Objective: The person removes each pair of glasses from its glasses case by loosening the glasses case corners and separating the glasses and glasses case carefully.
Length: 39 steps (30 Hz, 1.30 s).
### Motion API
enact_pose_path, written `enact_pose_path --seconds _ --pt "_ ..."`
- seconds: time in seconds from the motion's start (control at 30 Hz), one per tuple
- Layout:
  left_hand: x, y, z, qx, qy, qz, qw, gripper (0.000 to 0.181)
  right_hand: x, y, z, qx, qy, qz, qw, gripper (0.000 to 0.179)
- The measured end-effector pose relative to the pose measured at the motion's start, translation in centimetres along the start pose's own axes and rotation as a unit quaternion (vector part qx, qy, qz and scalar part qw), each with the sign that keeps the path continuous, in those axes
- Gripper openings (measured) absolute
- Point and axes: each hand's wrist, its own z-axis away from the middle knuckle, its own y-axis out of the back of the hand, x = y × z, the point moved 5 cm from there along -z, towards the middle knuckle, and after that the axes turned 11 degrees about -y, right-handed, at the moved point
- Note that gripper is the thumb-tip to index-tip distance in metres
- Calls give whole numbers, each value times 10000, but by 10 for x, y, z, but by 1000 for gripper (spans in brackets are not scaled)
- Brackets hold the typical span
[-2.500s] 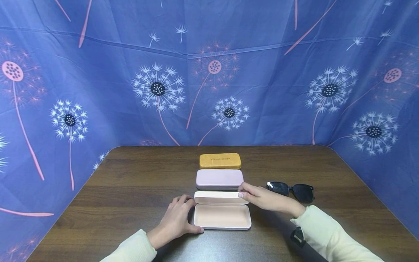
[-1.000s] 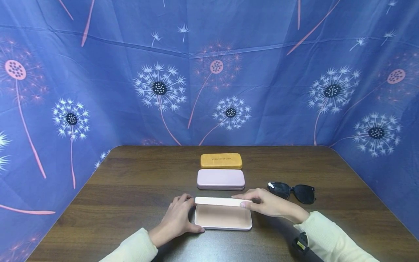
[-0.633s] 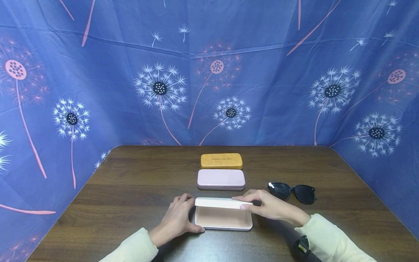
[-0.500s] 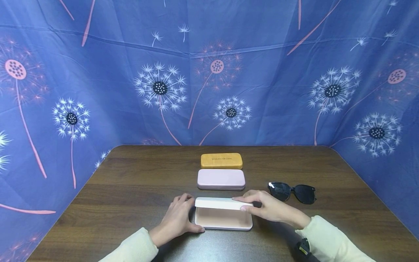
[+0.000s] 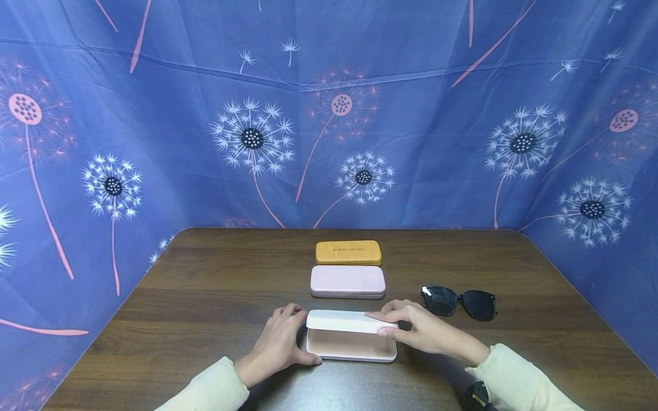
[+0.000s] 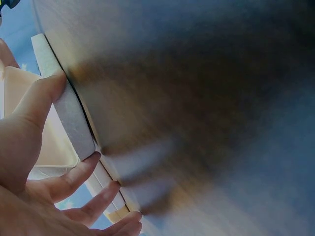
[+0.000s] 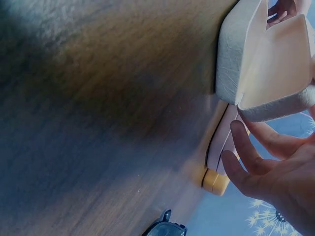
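Observation:
A white glasses case (image 5: 352,345) with a cream lining lies on the table, its lid (image 5: 336,321) tilted partway down over the bare inside. My left hand (image 5: 277,343) holds the left end of the base, thumb at the front corner and fingers at the back one. In the left wrist view the thumb (image 6: 42,98) presses against the base's side wall. My right hand (image 5: 424,329) pinches the lid at its right end, thumb under the front edge and fingers on top. From the right wrist view the case (image 7: 231,59) gapes in a V at the hinge.
Behind the white case lie a shut lavender glasses case (image 5: 347,279) and, farther back, a yellow one (image 5: 348,252) with lettering. Black sunglasses (image 5: 479,305) rest beyond my right wrist. A blue dandelion-print cloth (image 5: 411,125) hangs past the wooden table's (image 5: 216,279) far edge.
The white case's lid has swung forward and down from standing well up, my right hand moving with it toward me. The left hand keeps its hold on the base.

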Motion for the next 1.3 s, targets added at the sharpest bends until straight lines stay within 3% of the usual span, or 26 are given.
enact_pose_path --seconds 0.43,1.17,1.3 --pt "0 0 -1 51 3 -26 10000 76 0 -1 3 -49 -305 353 9989 38" --pt "1 2 1 52 -14 -33 10000 78 0 -3 3 45 -248 720 9971 40" --pt "1 1 2 5 14 -15 10000 76 0 -6 5 224 12 868 9960 35"
